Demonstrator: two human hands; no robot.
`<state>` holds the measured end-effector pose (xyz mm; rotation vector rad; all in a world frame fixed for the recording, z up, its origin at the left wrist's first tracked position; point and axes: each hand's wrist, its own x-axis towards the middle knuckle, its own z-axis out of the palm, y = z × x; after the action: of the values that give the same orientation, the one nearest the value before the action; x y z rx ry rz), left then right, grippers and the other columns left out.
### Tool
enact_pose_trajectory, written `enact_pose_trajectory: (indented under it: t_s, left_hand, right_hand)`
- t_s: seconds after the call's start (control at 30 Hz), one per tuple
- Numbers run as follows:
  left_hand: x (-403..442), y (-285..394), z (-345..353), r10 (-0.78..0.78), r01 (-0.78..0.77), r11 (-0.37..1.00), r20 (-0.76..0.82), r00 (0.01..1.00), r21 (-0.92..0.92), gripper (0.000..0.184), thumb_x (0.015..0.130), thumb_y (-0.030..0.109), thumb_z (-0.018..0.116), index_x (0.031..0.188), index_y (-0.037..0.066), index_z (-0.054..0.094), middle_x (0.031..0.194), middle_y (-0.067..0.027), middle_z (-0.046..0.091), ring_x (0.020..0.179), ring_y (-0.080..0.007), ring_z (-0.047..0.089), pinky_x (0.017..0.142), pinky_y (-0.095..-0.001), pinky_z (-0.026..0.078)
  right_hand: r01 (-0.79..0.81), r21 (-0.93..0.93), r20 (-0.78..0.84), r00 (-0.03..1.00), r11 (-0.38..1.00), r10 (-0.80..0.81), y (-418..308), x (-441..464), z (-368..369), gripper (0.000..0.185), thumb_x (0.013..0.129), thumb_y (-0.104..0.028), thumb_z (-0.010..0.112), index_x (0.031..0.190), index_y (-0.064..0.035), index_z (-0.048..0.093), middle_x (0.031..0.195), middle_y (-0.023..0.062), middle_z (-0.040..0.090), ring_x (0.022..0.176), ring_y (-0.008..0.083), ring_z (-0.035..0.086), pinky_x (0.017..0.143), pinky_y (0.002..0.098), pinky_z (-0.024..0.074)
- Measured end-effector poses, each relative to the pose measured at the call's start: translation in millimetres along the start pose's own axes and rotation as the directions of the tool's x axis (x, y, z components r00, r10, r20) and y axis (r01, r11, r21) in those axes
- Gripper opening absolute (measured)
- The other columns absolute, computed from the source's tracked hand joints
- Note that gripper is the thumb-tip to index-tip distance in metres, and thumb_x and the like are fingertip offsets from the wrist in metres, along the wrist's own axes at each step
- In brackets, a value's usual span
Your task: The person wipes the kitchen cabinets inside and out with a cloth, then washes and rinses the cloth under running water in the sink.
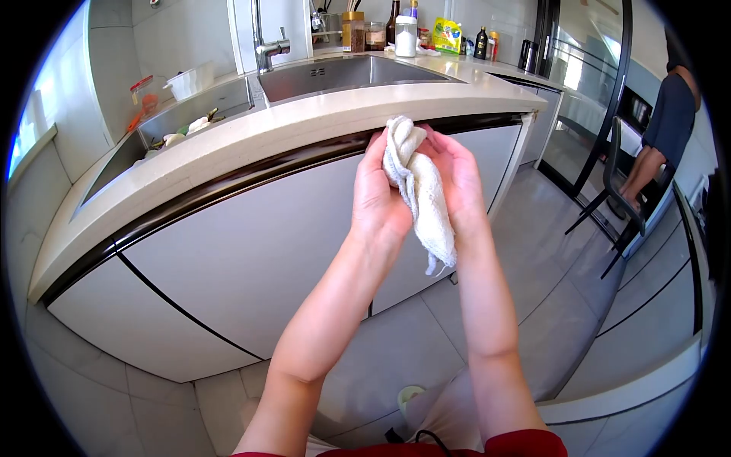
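A crumpled, off-white cloth (428, 199) hangs between my two hands, just in front of the counter edge. My left hand (375, 189) is closed on the cloth from the left side. From the right, my right hand (458, 177) holds the same cloth, its fingers curled behind the upper part. The cloth's lower end dangles between my wrists, with loose threads at the tip. Some fingertips are hidden behind the cloth.
Beyond the counter edge (304, 127) lie a steel sink (354, 76) and a faucet (266, 49). Jars and bottles stand behind, including a white-filled jar (406, 39). At the right are a black chair (620, 183) and a person (670, 114). A smaller sink at left holds scraps.
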<state>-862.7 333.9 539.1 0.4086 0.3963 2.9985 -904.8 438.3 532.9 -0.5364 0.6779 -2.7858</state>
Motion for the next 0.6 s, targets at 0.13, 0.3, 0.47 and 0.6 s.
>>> enact_pose_trajectory:
  t_s: [0.13, 0.3, 0.47, 0.6]
  left_hand:
    - [-1, -7, -1, 0.052, -0.054, 0.997, 0.029, 0.998, 0.059, 0.016, 0.088, 0.014, 0.053, 0.101, 0.007, 0.057, 0.098, -0.0081, 0.062, 0.095, -0.0194, 0.059, 0.086, -0.0346, 0.049]
    - [-22, -26, 3, 0.128, -0.123, 0.981, -0.027, 0.991, 0.153, 0.031, 0.088, 0.013, 0.055, 0.118, 0.010, 0.046, 0.109, -0.0053, 0.057, 0.101, -0.0168, 0.056, 0.089, -0.0328, 0.047]
    - [-41, -34, 8, 0.104, -0.107, 0.974, 0.024, 0.994, 0.201, 0.039, 0.089, 0.015, 0.056, 0.124, 0.010, 0.039, 0.122, -0.0036, 0.049, 0.111, -0.0149, 0.050, 0.094, -0.0314, 0.041]
    - [-43, -31, 7, 0.105, -0.113, 0.974, 0.053, 0.993, 0.194, 0.041, 0.089, 0.015, 0.056, 0.125, 0.010, 0.037, 0.127, -0.0033, 0.045, 0.115, -0.0147, 0.046, 0.096, -0.0310, 0.039]
  right_hand:
    - [0.010, 0.034, -0.116, 0.993, 0.999, -0.006, -1, -1, 0, 0.019, 0.087, -0.011, 0.052, 0.103, -0.0012, 0.055, 0.105, 0.0109, 0.059, 0.098, 0.0224, 0.056, 0.091, 0.0354, 0.0442]
    - [-0.095, -0.039, -0.053, 0.994, 0.995, 0.093, -19, -25, 5, 0.014, 0.085, -0.013, 0.059, 0.094, -0.0022, 0.058, 0.093, 0.0085, 0.062, 0.090, 0.0214, 0.059, 0.085, 0.0339, 0.0468]
    - [-0.145, -0.334, -0.230, 0.971, 0.931, 0.069, -34, -19, 14, 0.034, 0.077, -0.034, 0.072, 0.089, -0.0055, 0.058, 0.081, 0.0056, 0.063, 0.074, 0.0171, 0.061, 0.073, 0.0306, 0.0506]
    - [-0.157, -0.818, -0.264, 0.957, 0.553, -0.119, -36, -10, 28, 0.045, 0.073, -0.047, 0.072, 0.074, -0.0030, 0.060, 0.070, 0.0041, 0.061, 0.059, 0.0135, 0.059, 0.053, 0.0248, 0.0461]
